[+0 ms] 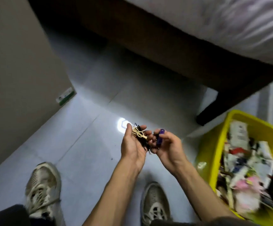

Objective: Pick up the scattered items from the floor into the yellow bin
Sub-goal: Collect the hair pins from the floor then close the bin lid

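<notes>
Holding: left hand (133, 145) cupped, palm up, full of black pins (142, 141) and a gold clip (140, 134)
Pinching: right hand (166, 145) grips purple thing (160, 136)
Bin (214, 154): right of hands

Bin (217, 154) right of hands (150, 144), beside bed (165, 51).
</notes>
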